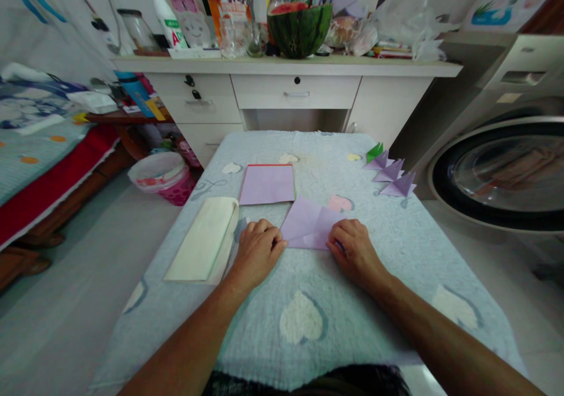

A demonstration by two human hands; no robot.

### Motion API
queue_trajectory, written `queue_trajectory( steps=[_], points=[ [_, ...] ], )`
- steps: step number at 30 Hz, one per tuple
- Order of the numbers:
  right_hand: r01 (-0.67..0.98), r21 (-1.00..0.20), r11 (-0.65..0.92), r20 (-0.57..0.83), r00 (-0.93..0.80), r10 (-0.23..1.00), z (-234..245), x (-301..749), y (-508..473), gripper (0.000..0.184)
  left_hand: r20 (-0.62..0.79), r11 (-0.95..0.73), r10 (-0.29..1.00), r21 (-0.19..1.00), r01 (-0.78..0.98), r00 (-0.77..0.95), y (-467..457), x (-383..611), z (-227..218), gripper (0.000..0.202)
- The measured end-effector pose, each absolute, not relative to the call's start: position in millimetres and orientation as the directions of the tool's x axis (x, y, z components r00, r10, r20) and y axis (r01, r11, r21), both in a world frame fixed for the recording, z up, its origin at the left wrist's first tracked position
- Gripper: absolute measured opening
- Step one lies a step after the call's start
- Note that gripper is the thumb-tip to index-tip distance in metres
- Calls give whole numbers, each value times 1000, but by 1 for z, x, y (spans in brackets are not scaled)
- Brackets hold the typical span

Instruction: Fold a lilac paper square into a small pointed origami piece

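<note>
A lilac sheet of paper (pixel 307 224), partly folded, lies on the pale blue heart-patterned cloth (pixel 308 302) in front of me. My left hand (pixel 258 250) pinches its left corner with curled fingers. At the paper's right corner my right hand (pixel 355 248) is also closed, pressing it down. A stack of square coloured sheets (pixel 267 184), lilac on top, rests just beyond. Several folded purple paper pieces (pixel 392 175) and one green piece (pixel 375 151) sit at the far right.
A cream folded cloth or packet (pixel 203 240) lies to the left of my left hand. A desk (pixel 286 67) with a halved watermelon (pixel 300 26) stands behind. A washing machine (pixel 497 173) is right, a pink bin (pixel 162 175) and bed (pixel 39 167) left.
</note>
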State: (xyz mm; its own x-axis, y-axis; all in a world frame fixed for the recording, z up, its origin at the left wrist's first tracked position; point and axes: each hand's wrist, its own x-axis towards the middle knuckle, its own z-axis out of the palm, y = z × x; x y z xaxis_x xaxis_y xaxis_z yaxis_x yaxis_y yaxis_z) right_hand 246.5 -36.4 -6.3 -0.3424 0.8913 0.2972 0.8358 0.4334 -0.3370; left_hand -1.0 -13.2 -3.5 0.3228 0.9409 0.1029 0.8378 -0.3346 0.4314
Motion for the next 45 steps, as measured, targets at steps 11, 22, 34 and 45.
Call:
queue_trajectory(
  steps=[11,22,34,45],
  points=[
    [772,-604,201,270,-40,962,-14,253,-35,30,111,-341,939,423,840,325,-13,-2,-4,13],
    [821,-502,272,193,-200,961,-2,255,-40,14,103,-436,886,521,734,452,-15,-8,4,12],
    [789,-513,338,198,-275,941,6,259,-43,3,87,-503,834,526,686,545,-17,-4,8,1],
    [824,-502,261,198,-184,963,-6,254,-36,23,48,-487,828,556,674,558,-14,-4,4,11]
  ],
)
